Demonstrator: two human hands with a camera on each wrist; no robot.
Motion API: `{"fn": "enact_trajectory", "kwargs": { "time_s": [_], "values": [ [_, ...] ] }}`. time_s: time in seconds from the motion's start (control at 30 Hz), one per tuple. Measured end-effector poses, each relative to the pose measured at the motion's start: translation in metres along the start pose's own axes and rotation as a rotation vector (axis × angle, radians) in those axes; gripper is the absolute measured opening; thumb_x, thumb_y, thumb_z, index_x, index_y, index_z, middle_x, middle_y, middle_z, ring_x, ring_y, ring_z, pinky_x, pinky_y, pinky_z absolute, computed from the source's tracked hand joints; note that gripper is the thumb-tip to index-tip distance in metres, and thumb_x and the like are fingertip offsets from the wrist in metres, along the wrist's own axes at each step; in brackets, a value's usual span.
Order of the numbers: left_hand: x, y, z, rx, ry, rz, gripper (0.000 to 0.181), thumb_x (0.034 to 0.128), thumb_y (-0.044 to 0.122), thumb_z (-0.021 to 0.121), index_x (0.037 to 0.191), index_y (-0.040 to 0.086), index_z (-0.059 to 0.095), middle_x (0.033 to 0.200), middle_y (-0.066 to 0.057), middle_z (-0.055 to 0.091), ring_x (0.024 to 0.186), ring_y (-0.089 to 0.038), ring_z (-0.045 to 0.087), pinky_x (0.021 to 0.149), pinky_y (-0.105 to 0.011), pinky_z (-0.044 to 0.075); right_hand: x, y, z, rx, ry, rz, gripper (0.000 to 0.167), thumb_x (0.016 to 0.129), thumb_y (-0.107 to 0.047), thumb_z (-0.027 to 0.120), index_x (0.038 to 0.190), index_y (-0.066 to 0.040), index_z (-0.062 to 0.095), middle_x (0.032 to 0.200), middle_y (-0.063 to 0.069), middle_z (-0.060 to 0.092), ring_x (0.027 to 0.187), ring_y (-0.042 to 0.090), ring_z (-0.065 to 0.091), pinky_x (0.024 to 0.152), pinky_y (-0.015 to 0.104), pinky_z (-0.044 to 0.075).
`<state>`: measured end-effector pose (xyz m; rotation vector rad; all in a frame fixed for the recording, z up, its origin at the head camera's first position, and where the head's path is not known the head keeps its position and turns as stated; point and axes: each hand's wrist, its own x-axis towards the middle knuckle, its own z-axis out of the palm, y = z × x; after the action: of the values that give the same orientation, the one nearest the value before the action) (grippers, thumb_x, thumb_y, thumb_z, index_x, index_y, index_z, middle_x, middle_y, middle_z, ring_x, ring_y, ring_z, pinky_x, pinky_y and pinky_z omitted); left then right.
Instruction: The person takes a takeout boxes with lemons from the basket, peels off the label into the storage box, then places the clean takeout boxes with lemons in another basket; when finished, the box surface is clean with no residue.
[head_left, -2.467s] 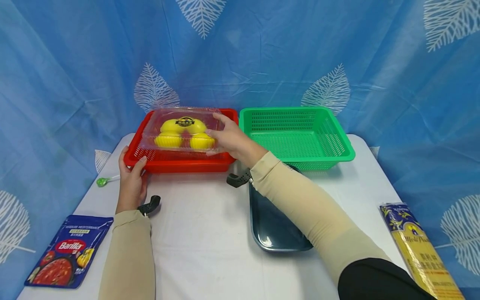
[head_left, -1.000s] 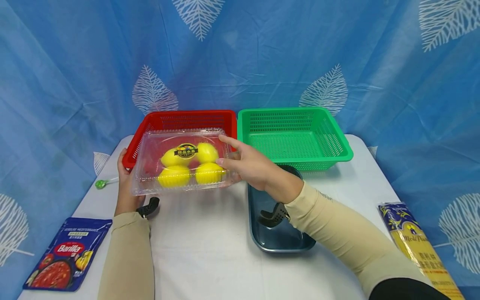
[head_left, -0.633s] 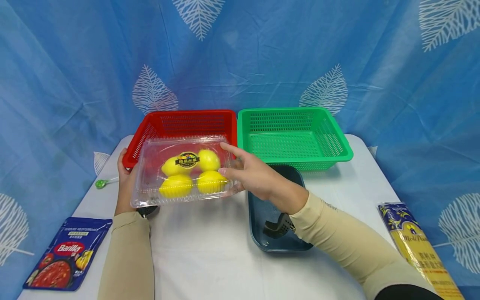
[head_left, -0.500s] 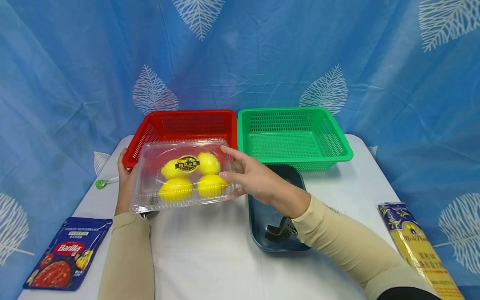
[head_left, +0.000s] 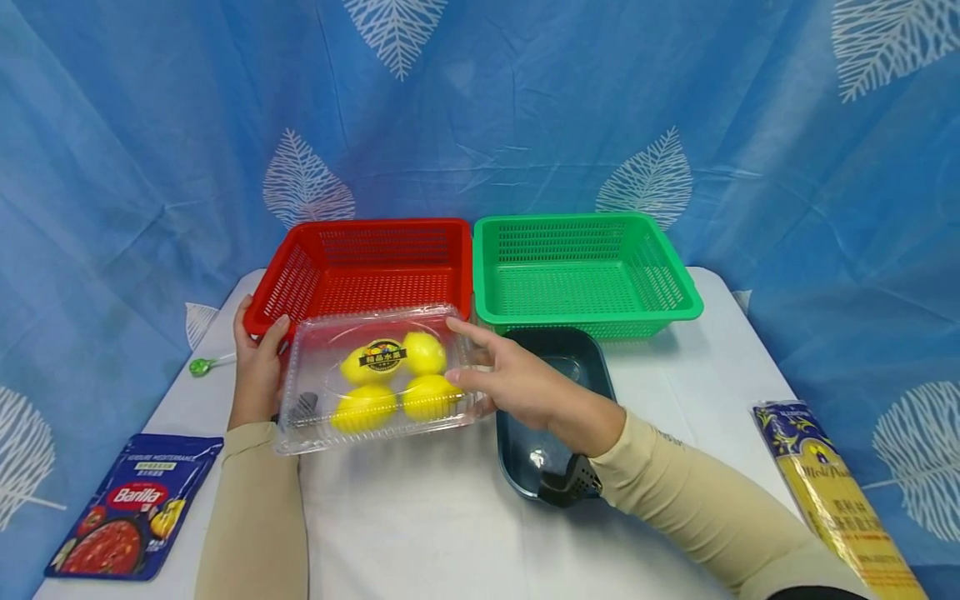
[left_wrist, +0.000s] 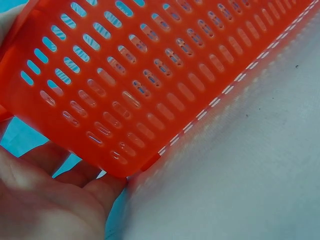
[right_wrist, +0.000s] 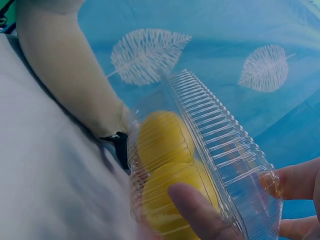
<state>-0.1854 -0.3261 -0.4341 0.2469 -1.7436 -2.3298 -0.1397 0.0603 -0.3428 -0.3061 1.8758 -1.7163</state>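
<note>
At left, the left hand [head_left: 258, 367] gripped the near left corner of the red plastic basket [head_left: 375, 290], thumb by the rim, fingers at its lower edge. Near of the basket, seemingly above the tabletop [head_left: 390, 525], the right hand [head_left: 517, 379], arm slanting in from near right, pinched the clear plastic clamshell [head_left: 315, 358] of lemons [head_left: 363, 408]; the step looked like carrying it, the next move seemingly calling for a steady hold.

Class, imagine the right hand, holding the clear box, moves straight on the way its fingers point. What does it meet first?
Probably the red basket, just ahead of the right hand. In the head view the clear box overlaps the basket's near rim, but height is unclear; they might pass above.
</note>
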Motion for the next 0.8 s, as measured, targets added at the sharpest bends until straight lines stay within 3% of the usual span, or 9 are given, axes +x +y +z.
{"fn": "enact_trajectory", "kwargs": {
  "time_s": [0.1, 0.23, 0.5, 0.8],
  "values": [
    [0.005, -0.005, -0.002, -0.088, 0.000, 0.010, 0.084, 0.1024, 0.018, 0.072, 0.164, 0.044, 0.021, 0.168, -0.005, 0.023, 0.153, -0.031, 0.027, 0.101, -0.030, 0.052, -0.001, 0.004, 0.000, -0.012, 0.001, 0.010, 0.080, 0.100, -0.018, 0.075, 0.165, -0.038, 0.033, 0.158, 0.015, 0.042, 0.116, 0.033, 0.065, 0.082, 0.045, 0.063],
    [0.010, -0.011, -0.005, -0.122, -0.002, 0.027, 0.084, 0.1022, 0.017, 0.072, 0.163, 0.043, 0.022, 0.168, -0.004, 0.023, 0.153, -0.033, 0.028, 0.106, -0.035, 0.048, -0.002, 0.010, -0.001, -0.033, 0.000, 0.016, 0.081, 0.100, -0.018, 0.075, 0.166, -0.038, 0.032, 0.160, 0.018, 0.039, 0.115, 0.033, 0.064, 0.082, 0.043, 0.063],
    [0.010, -0.012, -0.007, -0.109, 0.003, 0.031, 0.084, 0.1019, 0.020, 0.073, 0.164, 0.044, 0.021, 0.169, -0.003, 0.021, 0.153, -0.033, 0.028, 0.109, -0.037, 0.045, -0.005, 0.018, -0.001, -0.074, -0.010, 0.014, 0.082, 0.100, -0.019, 0.075, 0.166, -0.038, 0.032, 0.163, 0.018, 0.035, 0.131, 0.036, 0.054, 0.089, 0.045, 0.061],
    [0.009, -0.010, -0.005, -0.106, 0.000, 0.025, 0.083, 0.1030, 0.018, 0.071, 0.164, 0.044, 0.021, 0.170, -0.002, 0.020, 0.154, -0.032, 0.027, 0.110, -0.038, 0.044, -0.013, 0.025, 0.004, -0.057, -0.034, 0.017, 0.082, 0.100, -0.017, 0.074, 0.166, -0.038, 0.031, 0.163, 0.020, 0.034, 0.133, 0.037, 0.053, 0.087, 0.045, 0.062]
  ]
}}
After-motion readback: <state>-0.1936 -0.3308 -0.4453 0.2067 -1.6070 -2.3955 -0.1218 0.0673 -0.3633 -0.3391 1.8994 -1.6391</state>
